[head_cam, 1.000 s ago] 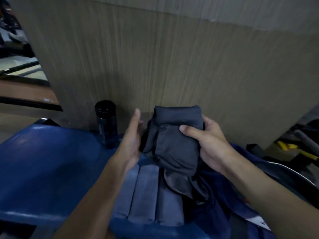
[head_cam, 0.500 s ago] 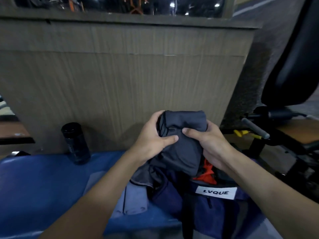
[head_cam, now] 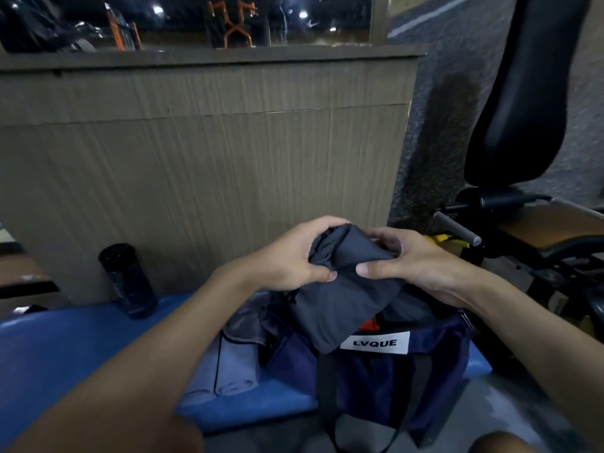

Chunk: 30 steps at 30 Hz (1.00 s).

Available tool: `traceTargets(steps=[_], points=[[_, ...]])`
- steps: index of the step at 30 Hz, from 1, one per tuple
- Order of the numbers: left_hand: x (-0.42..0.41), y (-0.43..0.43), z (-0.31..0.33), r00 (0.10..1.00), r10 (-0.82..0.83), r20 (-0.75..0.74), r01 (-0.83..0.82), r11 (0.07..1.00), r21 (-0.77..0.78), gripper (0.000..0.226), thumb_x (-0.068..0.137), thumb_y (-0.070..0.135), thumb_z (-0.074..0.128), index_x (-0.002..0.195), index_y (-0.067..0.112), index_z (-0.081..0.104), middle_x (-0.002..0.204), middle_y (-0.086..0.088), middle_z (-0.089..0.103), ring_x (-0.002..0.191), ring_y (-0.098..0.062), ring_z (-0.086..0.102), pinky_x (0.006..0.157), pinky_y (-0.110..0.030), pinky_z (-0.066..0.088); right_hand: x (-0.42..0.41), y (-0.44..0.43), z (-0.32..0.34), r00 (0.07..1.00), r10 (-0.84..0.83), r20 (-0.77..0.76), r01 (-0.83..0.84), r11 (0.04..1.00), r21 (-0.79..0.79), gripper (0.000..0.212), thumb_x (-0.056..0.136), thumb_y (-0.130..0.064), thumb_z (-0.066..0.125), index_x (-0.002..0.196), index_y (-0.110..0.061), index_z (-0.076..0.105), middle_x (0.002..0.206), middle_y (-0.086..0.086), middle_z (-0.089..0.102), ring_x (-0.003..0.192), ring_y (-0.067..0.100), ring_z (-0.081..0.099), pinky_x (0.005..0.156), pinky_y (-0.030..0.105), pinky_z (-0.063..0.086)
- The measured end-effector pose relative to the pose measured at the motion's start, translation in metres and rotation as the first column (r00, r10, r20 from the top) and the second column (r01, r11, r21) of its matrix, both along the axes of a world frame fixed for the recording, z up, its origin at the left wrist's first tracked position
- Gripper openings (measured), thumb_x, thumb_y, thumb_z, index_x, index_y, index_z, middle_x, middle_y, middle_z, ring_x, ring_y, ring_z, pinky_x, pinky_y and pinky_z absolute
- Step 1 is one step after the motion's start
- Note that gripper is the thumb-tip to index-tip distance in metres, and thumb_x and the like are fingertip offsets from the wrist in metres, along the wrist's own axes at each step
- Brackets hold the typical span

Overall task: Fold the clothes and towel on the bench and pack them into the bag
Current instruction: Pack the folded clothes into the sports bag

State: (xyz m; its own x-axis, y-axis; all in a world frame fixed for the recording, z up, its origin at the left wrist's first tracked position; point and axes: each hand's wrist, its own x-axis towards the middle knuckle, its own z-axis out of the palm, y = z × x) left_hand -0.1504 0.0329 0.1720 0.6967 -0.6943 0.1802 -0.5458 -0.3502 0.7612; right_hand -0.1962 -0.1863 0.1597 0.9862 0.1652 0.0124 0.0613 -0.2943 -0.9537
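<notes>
Two hands, left hand (head_cam: 291,256) and right hand (head_cam: 412,260), fingers (head_cam: 322,275) clenching one folded dark garment (head_cam: 336,308), holding it over one navy bag (head_cam: 428,371) at desk's (head_cam: 65,348) right end. One folded towel (head_cam: 230,364) lying left of bag; one black bottle (head_cam: 129,282) standing at back edge.

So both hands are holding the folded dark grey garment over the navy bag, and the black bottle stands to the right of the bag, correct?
Not quite: in the head view the black bottle stands to the left of the navy bag, not the right. The left hand and right hand do hold the folded dark grey garment over the bag.
</notes>
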Motion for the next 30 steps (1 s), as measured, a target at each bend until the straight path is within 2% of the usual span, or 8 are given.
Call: traceTargets(steps=[4,10,13,17,19,22,24,30], points=[[-0.003,-0.01,-0.001,0.999,-0.037,0.025,0.035,0.995,0.089,0.078,0.084,0.003,0.076,0.149,0.021,0.036,0.138,0.006,0.055,0.126,-0.003,0.054,0.106,-0.024,0.045,-0.012,-0.005,-0.009,0.997,-0.017,0.08,0.019,1.0,-0.017,0.019,0.078,-0.01,0.08,0.088,-0.01,0.064,0.081,-0.002,0.071,0.079,0.011,0.068,0.069,0.026,0.053],[-0.003,-0.007,-0.016,0.993,0.101,-0.055,-0.095,0.989,0.112,0.094,0.066,0.051,0.087,0.142,0.043,0.032,0.137,0.012,0.054,0.135,-0.009,0.047,0.11,-0.036,0.043,-0.019,-0.014,-0.027,0.937,-0.182,0.297,0.166,0.983,0.079,0.018,0.081,0.009,0.068,0.085,-0.002,0.054,0.09,0.021,0.065,0.082,0.014,0.061,0.074,0.029,0.047],[-0.011,-0.01,-0.013,0.999,0.028,-0.031,-0.024,0.991,0.132,0.079,0.076,0.026,0.086,0.139,0.033,0.038,0.129,0.016,0.057,0.116,0.003,0.058,0.098,-0.022,0.05,-0.023,-0.02,-0.035,0.921,-0.245,0.303,0.209,0.967,0.148,0.018,0.084,0.005,0.068,0.091,0.004,0.052,0.094,0.021,0.065,0.086,0.019,0.062,0.076,0.035,0.05],[-0.006,-0.017,-0.015,0.998,0.044,0.038,-0.046,0.997,0.06,0.041,0.084,0.004,0.075,0.12,0.015,0.059,0.11,-0.005,0.069,0.101,-0.021,0.068,0.091,-0.045,0.055,-0.028,-0.027,-0.042,0.941,-0.275,0.195,0.237,0.951,0.198,0.023,0.081,-0.005,0.075,0.094,-0.006,0.057,0.092,0.007,0.067,0.088,0.019,0.065,0.076,0.036,0.054],[-0.005,-0.021,-0.015,0.999,0.013,0.035,-0.016,0.995,0.094,0.035,0.085,0.001,0.072,0.116,0.014,0.062,0.106,-0.007,0.07,0.099,-0.025,0.068,0.091,-0.044,0.055,-0.029,-0.032,-0.04,0.947,-0.27,0.172,0.241,0.955,0.173,0.039,0.073,-0.006,0.082,0.102,-0.015,0.058,0.101,0.002,0.069,0.095,0.017,0.067,0.082,0.035,0.056],[-0.006,-0.032,-0.012,0.995,-0.059,0.076,0.041,0.975,0.217,0.032,0.084,0.002,0.07,0.111,0.019,0.065,0.099,0.003,0.07,0.09,-0.012,0.067,0.08,-0.031,0.054,-0.027,-0.036,-0.031,0.965,-0.194,0.177,0.194,0.981,0.019,0.076,0.067,-0.01,0.088,0.131,-0.023,0.049,0.118,-0.006,0.061,0.104,0.005,0.064,0.088,0.023,0.054],[-0.006,-0.04,-0.009,0.988,-0.101,0.117,0.059,0.947,0.315,0.029,0.084,0.006,0.071,0.108,0.022,0.065,0.093,0.002,0.069,0.084,-0.013,0.066,0.074,-0.034,0.053,-0.024,-0.037,-0.027,0.975,-0.104,0.198,0.141,0.974,-0.18,0.089,0.065,-0.016,0.09,0.14,-0.023,0.042,0.12,-0.013,0.055,0.106,-0.003,0.059,0.091,0.014,0.05],[-0.004,-0.058,-0.003,0.969,-0.158,0.192,0.048,0.876,0.48,0.035,0.083,0.022,0.076,0.113,0.026,0.058,0.092,0.005,0.066,0.079,-0.011,0.061,0.07,-0.035,0.051,-0.021,-0.039,-0.036,0.947,0.062,0.317,0.148,0.788,-0.597,0.051,0.06,-0.037,0.088,0.098,-0.022,0.059,0.101,-0.005,0.055,0.092,0.01,0.056,0.083,0.035,0.05]])
